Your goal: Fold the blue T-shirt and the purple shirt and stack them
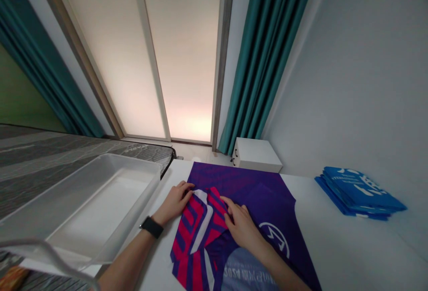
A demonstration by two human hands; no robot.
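A purple sports shirt (267, 197) lies spread on the white table, with a round white logo and a grey-blue printed patch near my side. Its red, purple and white striped part (189, 233) is folded over on the left. At the upper left edge of these stripes, my left hand (175, 199), with a dark watch on the wrist, has its thumb and fingers closed on the fabric. My right hand (242, 226) rests on the shirt at the right of the stripes, index finger stretched out and thumb apart, touching the cloth.
A translucent plastic bin (133, 208) stands left of the table, by a grey patterned bed (43, 152). Folded blue shirts (359, 193) are stacked on the table's right side. A white cabinet (257, 155) stands beyond the far edge, near teal curtains (264, 59).
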